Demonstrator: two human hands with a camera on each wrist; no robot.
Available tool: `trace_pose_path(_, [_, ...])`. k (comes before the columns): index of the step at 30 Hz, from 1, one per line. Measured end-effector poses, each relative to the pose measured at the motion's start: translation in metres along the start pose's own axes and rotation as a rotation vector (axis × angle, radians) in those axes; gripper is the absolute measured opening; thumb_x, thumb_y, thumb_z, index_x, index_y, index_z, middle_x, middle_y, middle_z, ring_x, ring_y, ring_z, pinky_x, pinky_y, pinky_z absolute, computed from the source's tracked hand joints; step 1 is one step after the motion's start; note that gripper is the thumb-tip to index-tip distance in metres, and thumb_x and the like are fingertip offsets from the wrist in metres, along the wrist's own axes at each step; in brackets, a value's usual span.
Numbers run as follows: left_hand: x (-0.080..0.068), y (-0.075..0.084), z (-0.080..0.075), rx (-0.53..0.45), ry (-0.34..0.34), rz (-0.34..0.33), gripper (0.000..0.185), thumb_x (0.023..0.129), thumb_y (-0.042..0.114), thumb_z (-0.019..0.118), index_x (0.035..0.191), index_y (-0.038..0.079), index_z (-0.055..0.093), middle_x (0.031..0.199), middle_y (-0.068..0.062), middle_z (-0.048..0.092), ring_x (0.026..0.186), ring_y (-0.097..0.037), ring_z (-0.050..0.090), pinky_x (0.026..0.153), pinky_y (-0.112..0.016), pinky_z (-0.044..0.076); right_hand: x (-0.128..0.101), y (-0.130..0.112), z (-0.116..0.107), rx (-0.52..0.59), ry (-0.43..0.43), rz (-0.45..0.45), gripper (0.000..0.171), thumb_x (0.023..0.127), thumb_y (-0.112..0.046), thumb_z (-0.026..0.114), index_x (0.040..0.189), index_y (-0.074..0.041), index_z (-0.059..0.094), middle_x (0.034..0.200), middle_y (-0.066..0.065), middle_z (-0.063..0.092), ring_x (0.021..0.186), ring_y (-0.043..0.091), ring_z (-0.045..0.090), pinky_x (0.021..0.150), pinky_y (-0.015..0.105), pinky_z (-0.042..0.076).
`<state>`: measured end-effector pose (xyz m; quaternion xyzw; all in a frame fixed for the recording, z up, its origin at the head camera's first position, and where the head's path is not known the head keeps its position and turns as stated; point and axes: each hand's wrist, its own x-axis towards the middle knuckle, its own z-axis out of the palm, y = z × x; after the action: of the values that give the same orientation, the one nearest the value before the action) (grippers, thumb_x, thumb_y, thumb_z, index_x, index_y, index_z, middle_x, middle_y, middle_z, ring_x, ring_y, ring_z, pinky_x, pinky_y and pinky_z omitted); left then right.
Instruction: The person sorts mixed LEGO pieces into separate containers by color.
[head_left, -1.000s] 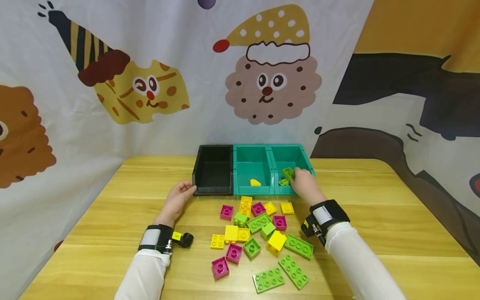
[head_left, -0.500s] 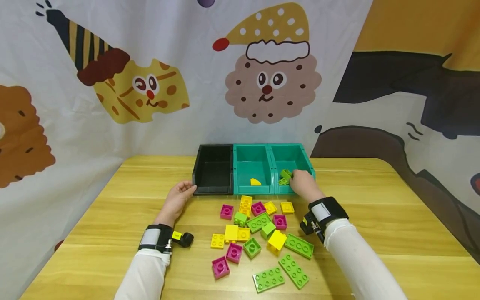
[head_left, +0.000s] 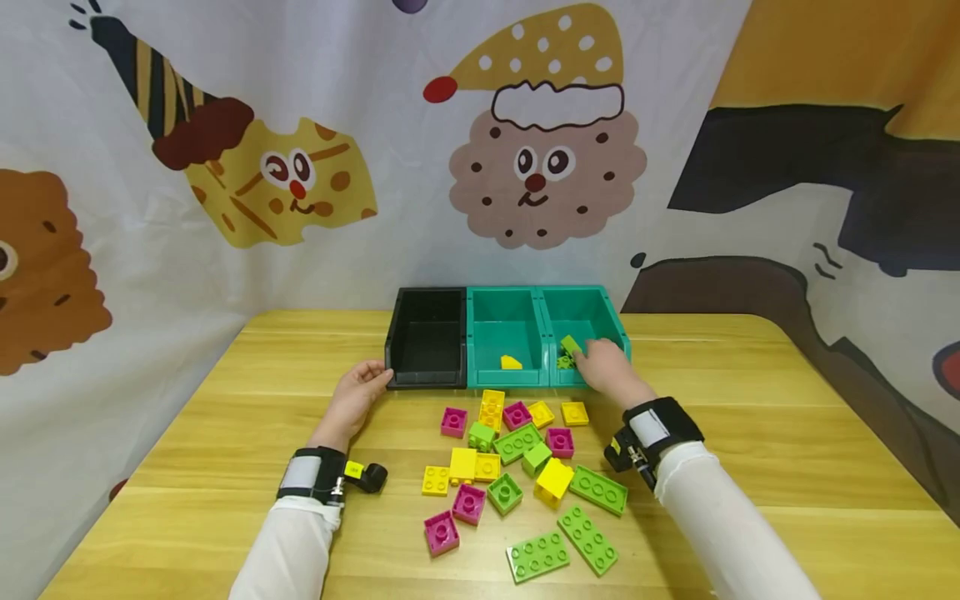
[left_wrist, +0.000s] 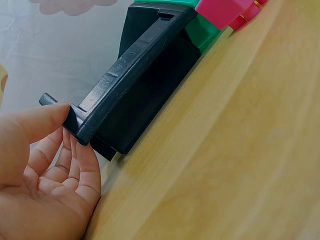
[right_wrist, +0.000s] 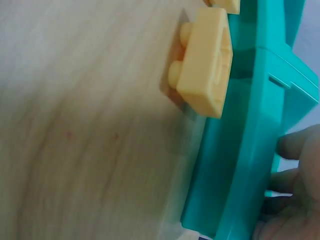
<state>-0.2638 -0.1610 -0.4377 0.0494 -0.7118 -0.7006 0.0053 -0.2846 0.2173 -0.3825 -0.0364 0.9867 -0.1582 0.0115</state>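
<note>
My left hand [head_left: 358, 398] pinches the front left corner of the black bin [head_left: 427, 382], thumb above and fingers curled under it, as the left wrist view shows. Inside the right teal bin [head_left: 581, 304], my right hand [head_left: 611, 371] holds a green toy building brick [head_left: 570, 344] at its fingertips, tilted. Another green piece [head_left: 565, 362] lies just below it in the bin. In the right wrist view, the right hand's fingers [right_wrist: 290, 145] reach over the teal rim, which hides their tips and the brick.
A yellow brick [head_left: 511, 363] lies in the middle teal bin [head_left: 504, 379]. In front of the bins, several green, yellow and magenta bricks [head_left: 468, 505] are scattered on the wooden table [head_left: 217, 433]. A printed cloth [head_left: 405, 208] hangs behind the table.
The green brick in my right hand has shifted slightly left and turned within the right teal bin. My left hand has stayed on the black bin's corner.
</note>
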Motion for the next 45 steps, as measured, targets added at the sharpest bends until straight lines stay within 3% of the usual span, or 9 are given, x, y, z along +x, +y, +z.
trace_pose_path(3, [0.000,0.000,-0.001,0.001,-0.001,0.000,0.015,0.093,0.007,0.058,0.105,0.001,0.052,0.078,0.009,0.051,0.072,-0.004,0.047,0.067,-0.017,0.042,-0.005,0.003,-0.004,0.079,0.066,-0.069,0.046,0.099,-0.019,0.045,0.132,0.013,0.043,0.133,0.034,0.045,0.123,0.047,0.042,0.101,0.056,0.037])
trace_pose_path(9, [0.000,0.000,-0.001,-0.023,-0.011,0.013,0.014,0.093,0.007,0.058,0.105,0.001,0.052,0.077,0.009,0.051,0.071,-0.003,0.046,0.066,-0.017,0.041,-0.022,0.008,-0.012,0.213,0.169,-0.198,0.035,0.096,-0.015,0.051,0.123,0.008,0.055,0.125,0.029,0.052,0.109,0.043,0.053,0.090,0.053,0.046])
trace_pose_path(13, [0.000,-0.002,-0.002,-0.028,-0.015,0.024,0.012,0.093,0.006,0.058,0.103,0.002,0.052,0.076,0.009,0.049,0.070,-0.003,0.045,0.065,-0.017,0.040,-0.038,0.012,-0.013,0.267,0.184,-0.213,0.031,0.096,-0.014,0.051,0.118,0.006,0.059,0.120,0.026,0.056,0.100,0.039,0.057,0.083,0.050,0.049])
trace_pose_path(22, [0.002,-0.009,-0.001,-0.018,-0.009,0.042,0.010,0.093,0.006,0.058,0.101,0.004,0.053,0.076,0.010,0.049,0.070,-0.003,0.045,0.065,-0.017,0.041,-0.064,0.018,-0.005,0.290,0.232,-0.250,0.025,0.095,-0.012,0.054,0.111,0.005,0.063,0.111,0.023,0.062,0.094,0.033,0.059,0.083,0.049,0.050])
trace_pose_path(30, [0.002,-0.009,0.000,-0.033,-0.011,0.044,0.014,0.093,0.006,0.057,0.104,0.002,0.052,0.077,0.010,0.050,0.071,-0.003,0.046,0.066,-0.017,0.041,-0.072,0.021,0.002,0.298,0.240,-0.254,0.024,0.096,-0.012,0.054,0.110,0.004,0.063,0.110,0.022,0.063,0.096,0.033,0.060,0.085,0.049,0.050])
trace_pose_path(38, [0.001,-0.009,0.001,-0.031,-0.014,0.032,0.015,0.093,0.007,0.058,0.106,0.002,0.052,0.078,0.010,0.050,0.071,-0.003,0.046,0.067,-0.017,0.041,-0.079,0.020,-0.001,0.288,0.189,-0.235,0.025,0.094,-0.015,0.057,0.111,0.003,0.064,0.107,0.019,0.065,0.095,0.032,0.061,0.083,0.048,0.050])
trace_pose_path(45, [0.003,-0.008,0.000,-0.019,-0.012,0.030,0.017,0.093,0.007,0.057,0.107,-0.001,0.051,0.077,0.009,0.051,0.071,-0.003,0.046,0.066,-0.017,0.041,-0.092,0.009,-0.013,0.252,0.094,-0.181,0.056,0.082,-0.038,0.072,0.120,0.002,0.059,0.114,0.021,0.063,0.097,0.034,0.061,0.077,0.045,0.052])
